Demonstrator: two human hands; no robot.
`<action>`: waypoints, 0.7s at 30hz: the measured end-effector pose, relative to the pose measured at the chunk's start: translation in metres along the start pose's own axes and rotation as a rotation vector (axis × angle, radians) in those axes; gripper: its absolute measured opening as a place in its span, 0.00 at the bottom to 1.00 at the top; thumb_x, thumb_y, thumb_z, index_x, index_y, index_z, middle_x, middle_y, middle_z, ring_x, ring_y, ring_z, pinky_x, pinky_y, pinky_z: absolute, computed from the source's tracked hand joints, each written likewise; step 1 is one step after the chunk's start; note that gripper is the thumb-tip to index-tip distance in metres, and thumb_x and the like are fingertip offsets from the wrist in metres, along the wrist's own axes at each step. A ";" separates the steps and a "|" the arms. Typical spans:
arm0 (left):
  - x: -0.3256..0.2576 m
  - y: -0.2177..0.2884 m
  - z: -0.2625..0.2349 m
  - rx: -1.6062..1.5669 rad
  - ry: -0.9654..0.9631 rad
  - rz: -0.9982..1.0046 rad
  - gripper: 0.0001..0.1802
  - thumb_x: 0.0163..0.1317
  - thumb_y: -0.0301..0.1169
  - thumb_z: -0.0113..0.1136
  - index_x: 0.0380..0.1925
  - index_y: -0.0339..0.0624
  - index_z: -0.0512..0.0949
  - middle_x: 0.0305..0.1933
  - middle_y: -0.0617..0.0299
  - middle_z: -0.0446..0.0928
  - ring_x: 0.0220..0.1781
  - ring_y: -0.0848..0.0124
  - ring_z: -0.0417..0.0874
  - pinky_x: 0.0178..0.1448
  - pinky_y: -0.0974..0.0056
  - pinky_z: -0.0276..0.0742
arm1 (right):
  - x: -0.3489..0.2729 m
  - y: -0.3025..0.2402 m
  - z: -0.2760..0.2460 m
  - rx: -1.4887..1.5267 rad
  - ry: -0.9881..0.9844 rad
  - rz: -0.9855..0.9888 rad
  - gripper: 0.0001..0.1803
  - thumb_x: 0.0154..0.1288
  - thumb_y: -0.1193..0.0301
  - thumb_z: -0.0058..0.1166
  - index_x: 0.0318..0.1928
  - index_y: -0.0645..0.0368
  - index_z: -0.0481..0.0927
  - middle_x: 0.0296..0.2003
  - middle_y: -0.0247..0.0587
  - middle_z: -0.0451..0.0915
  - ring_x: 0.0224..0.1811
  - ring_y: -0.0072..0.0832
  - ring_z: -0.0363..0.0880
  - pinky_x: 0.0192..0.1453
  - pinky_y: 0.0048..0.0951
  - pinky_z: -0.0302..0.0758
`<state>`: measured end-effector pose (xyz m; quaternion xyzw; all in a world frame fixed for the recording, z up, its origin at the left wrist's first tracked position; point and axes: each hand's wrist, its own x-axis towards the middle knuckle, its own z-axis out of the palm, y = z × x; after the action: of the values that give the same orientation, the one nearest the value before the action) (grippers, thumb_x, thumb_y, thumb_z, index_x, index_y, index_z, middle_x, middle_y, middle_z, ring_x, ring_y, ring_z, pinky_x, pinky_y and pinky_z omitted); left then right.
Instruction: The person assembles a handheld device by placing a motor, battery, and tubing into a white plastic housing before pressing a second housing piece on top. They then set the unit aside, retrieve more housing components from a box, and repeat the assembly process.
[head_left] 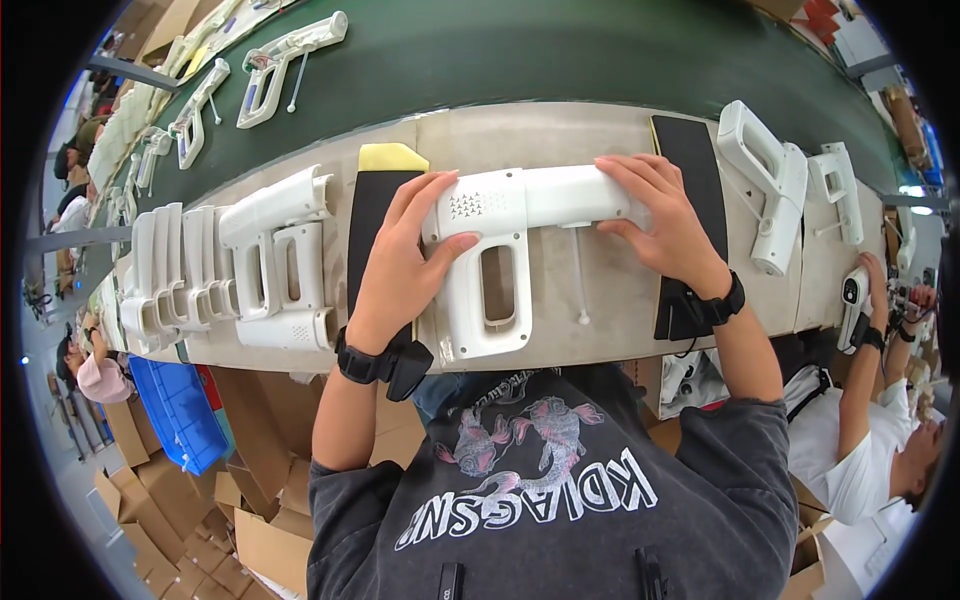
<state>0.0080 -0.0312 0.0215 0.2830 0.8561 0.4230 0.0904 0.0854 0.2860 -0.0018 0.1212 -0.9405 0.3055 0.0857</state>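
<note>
In front of me is a white plastic appliance housing (540, 195), a long barrel with a loop handle pointing toward me, small vents near its left end and screw holes along it. My left hand (408, 245) is closed round the vented end, thumb by the top of the handle and fingers over the far edge. My right hand (655, 215) grips the barrel's right end, fingers on top and thumb underneath. From under the barrel a thin white rod (580, 285) with a rounded tip points toward me. Dark bands circle both my wrists.
Black pads (690, 180) flank the work spot; a yellow piece (393, 157) tops the left one. White half shells (185, 260) stand in a row at left. More housings (770, 185) lie right. Beyond runs a green conveyor belt (560, 60) with part-built units. A co-worker's hand (872, 285) works at right.
</note>
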 end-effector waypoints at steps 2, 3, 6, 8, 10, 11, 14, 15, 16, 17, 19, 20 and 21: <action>0.000 -0.009 0.007 0.034 0.026 0.015 0.33 0.63 0.30 0.71 0.68 0.41 0.72 0.69 0.51 0.72 0.68 0.52 0.75 0.69 0.55 0.73 | 0.002 0.002 0.004 -0.021 0.000 -0.003 0.41 0.52 0.74 0.73 0.69 0.56 0.75 0.66 0.38 0.77 0.67 0.43 0.70 0.75 0.43 0.62; -0.002 -0.010 0.010 0.033 0.028 0.015 0.33 0.63 0.30 0.71 0.68 0.41 0.72 0.69 0.51 0.72 0.68 0.52 0.75 0.69 0.55 0.73 | 0.003 0.003 0.008 -0.038 -0.012 0.007 0.41 0.53 0.73 0.73 0.70 0.55 0.75 0.66 0.38 0.77 0.67 0.43 0.70 0.75 0.43 0.62; -0.003 -0.013 0.018 0.029 0.041 -0.056 0.33 0.63 0.31 0.71 0.68 0.40 0.72 0.70 0.50 0.71 0.70 0.50 0.74 0.71 0.54 0.72 | 0.001 0.009 0.013 -0.066 -0.037 0.035 0.40 0.56 0.71 0.72 0.71 0.55 0.74 0.67 0.39 0.77 0.67 0.42 0.70 0.75 0.43 0.62; -0.003 -0.014 0.015 0.116 0.022 0.015 0.33 0.64 0.31 0.70 0.67 0.38 0.70 0.70 0.47 0.70 0.70 0.47 0.73 0.72 0.52 0.71 | 0.003 0.010 0.013 -0.068 -0.050 0.037 0.39 0.58 0.69 0.72 0.71 0.55 0.73 0.67 0.40 0.76 0.68 0.42 0.70 0.75 0.42 0.63; 0.002 -0.020 0.010 0.118 -0.019 0.013 0.34 0.63 0.30 0.71 0.67 0.38 0.69 0.67 0.47 0.72 0.68 0.48 0.75 0.70 0.53 0.71 | 0.010 0.011 0.008 0.013 -0.092 0.002 0.37 0.63 0.65 0.70 0.72 0.55 0.73 0.67 0.42 0.77 0.66 0.40 0.73 0.72 0.38 0.67; 0.005 -0.021 0.006 0.120 -0.062 0.015 0.34 0.62 0.30 0.72 0.66 0.37 0.68 0.65 0.46 0.74 0.66 0.48 0.76 0.69 0.54 0.72 | 0.016 0.011 0.003 0.016 -0.095 0.001 0.37 0.63 0.65 0.70 0.72 0.55 0.73 0.67 0.42 0.77 0.66 0.40 0.73 0.72 0.38 0.67; 0.026 -0.015 -0.005 0.086 -0.313 -0.205 0.38 0.58 0.32 0.76 0.65 0.37 0.67 0.63 0.44 0.75 0.66 0.47 0.75 0.67 0.53 0.73 | 0.032 0.021 -0.008 0.309 -0.356 0.318 0.35 0.66 0.62 0.68 0.71 0.56 0.73 0.64 0.42 0.79 0.59 0.37 0.78 0.67 0.35 0.72; 0.033 -0.013 -0.005 0.083 -0.316 -0.197 0.38 0.58 0.32 0.76 0.65 0.37 0.67 0.63 0.44 0.75 0.66 0.47 0.75 0.67 0.53 0.73 | 0.034 0.025 -0.010 0.307 -0.353 0.253 0.34 0.66 0.61 0.68 0.69 0.58 0.74 0.61 0.41 0.80 0.55 0.35 0.78 0.65 0.34 0.73; 0.038 -0.010 -0.006 0.136 -0.367 -0.200 0.38 0.57 0.34 0.76 0.64 0.37 0.68 0.62 0.43 0.75 0.65 0.46 0.75 0.67 0.51 0.73 | 0.036 0.027 -0.010 0.309 -0.350 0.186 0.33 0.66 0.61 0.69 0.67 0.59 0.75 0.58 0.40 0.81 0.51 0.32 0.79 0.62 0.34 0.74; 0.043 -0.008 -0.006 0.191 -0.417 -0.200 0.38 0.55 0.35 0.77 0.63 0.38 0.68 0.61 0.43 0.75 0.64 0.44 0.76 0.67 0.48 0.73 | 0.039 0.031 -0.012 0.304 -0.343 0.188 0.33 0.66 0.61 0.69 0.67 0.59 0.75 0.58 0.40 0.81 0.51 0.32 0.79 0.62 0.34 0.74; 0.047 -0.020 -0.005 0.236 -0.421 -0.081 0.40 0.54 0.37 0.77 0.64 0.38 0.69 0.60 0.43 0.75 0.63 0.44 0.77 0.67 0.48 0.72 | 0.048 0.033 -0.015 0.400 -0.495 0.248 0.30 0.65 0.60 0.69 0.62 0.61 0.75 0.51 0.40 0.81 0.49 0.30 0.77 0.60 0.34 0.74; 0.050 -0.024 -0.006 0.280 -0.420 0.032 0.42 0.52 0.39 0.78 0.65 0.38 0.69 0.59 0.42 0.76 0.62 0.44 0.78 0.68 0.47 0.72 | 0.054 0.031 -0.015 0.390 -0.483 0.229 0.30 0.65 0.60 0.69 0.62 0.61 0.75 0.51 0.40 0.81 0.49 0.30 0.77 0.60 0.34 0.74; 0.053 -0.027 -0.008 0.294 -0.398 0.043 0.42 0.52 0.39 0.78 0.65 0.38 0.69 0.59 0.42 0.76 0.62 0.44 0.78 0.68 0.47 0.72 | 0.058 0.028 -0.014 0.381 -0.515 0.221 0.29 0.66 0.60 0.69 0.61 0.60 0.74 0.50 0.39 0.80 0.49 0.30 0.77 0.60 0.33 0.74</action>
<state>-0.0503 -0.0199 0.0099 0.3891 0.8675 0.2314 0.2060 0.0234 0.3057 0.0073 0.1056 -0.8647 0.4427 -0.2126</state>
